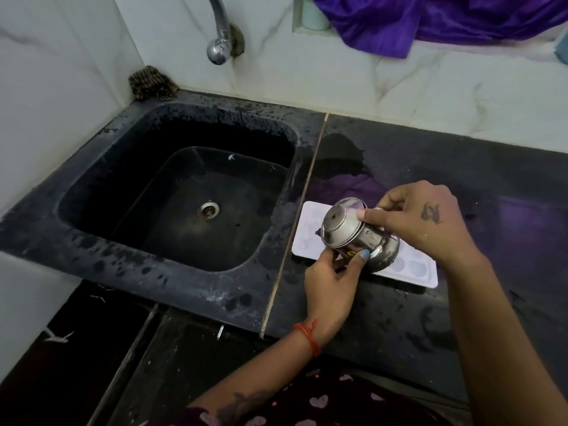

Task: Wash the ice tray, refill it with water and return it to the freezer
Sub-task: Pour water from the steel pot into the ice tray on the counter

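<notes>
A white ice tray (412,267) lies flat on the dark counter (461,186), just right of the sink. Over it, both hands hold a small steel pot (353,230) tipped on its side, its base toward the sink. My left hand (332,281) grips the pot from below with thumb and fingers curled round it. From above and the right, my right hand (418,216) holds it, thumb pressed on its side. The pot and hands hide much of the tray's middle. I cannot tell whether water is in the tray's cells.
The black sink (101,192) sits at the left, with a drain (209,209) at its bottom. A steel tap (218,41) juts from the marble wall above it. A scrubber (152,83) lies in the back corner. Purple cloth (430,16) hangs at the top right.
</notes>
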The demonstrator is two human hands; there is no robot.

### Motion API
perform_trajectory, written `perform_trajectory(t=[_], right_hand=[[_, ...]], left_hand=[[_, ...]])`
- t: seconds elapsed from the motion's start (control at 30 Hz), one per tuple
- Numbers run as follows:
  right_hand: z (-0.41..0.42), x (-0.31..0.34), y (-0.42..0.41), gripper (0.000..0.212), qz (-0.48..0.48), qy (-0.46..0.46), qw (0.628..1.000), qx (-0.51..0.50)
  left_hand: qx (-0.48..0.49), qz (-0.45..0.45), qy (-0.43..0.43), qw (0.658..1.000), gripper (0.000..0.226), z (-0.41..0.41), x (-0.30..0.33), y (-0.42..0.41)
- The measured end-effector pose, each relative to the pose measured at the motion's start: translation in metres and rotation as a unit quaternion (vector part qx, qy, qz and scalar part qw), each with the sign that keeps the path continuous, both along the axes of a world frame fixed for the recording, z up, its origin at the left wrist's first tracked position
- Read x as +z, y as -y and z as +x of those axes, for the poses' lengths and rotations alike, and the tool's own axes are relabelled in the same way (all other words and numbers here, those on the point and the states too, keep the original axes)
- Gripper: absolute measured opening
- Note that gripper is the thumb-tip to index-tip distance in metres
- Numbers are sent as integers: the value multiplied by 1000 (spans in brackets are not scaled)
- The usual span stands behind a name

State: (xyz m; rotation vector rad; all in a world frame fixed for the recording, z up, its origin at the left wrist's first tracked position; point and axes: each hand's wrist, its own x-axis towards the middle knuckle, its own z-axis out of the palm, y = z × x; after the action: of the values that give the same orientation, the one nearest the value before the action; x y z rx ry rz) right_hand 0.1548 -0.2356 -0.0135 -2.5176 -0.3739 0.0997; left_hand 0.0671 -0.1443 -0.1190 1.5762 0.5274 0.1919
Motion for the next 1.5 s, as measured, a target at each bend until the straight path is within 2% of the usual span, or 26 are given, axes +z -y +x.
perform_trajectory(t=[0.23, 0.43, 0.53, 0.77, 0.93, 1.5], right_hand=[[-2, 2, -9, 38, -51, 30, 998, 9], [-2, 3, -9, 34, -74, 37, 997, 1], [-1, 3, -7, 33, -64, 33, 997, 3], [-2, 1, 9, 31, 12, -23, 1000, -18], [-7, -2, 18, 30, 48, -38, 997, -46], [-25, 5, 17, 38, -38, 27, 997, -68]], left_hand=[[-5, -68, -5, 998, 40, -1, -5, 0], [-16, -80, -7, 997, 26, 1, -7, 3], [-18, -77, -6, 997, 14, 1, -5, 3], [-23, -5, 5, 1000, 25, 0, 1, 2], [-50, 8, 12, 999, 28, 0, 2, 4], [-105, -59, -6, 993, 32, -5, -3, 9]])
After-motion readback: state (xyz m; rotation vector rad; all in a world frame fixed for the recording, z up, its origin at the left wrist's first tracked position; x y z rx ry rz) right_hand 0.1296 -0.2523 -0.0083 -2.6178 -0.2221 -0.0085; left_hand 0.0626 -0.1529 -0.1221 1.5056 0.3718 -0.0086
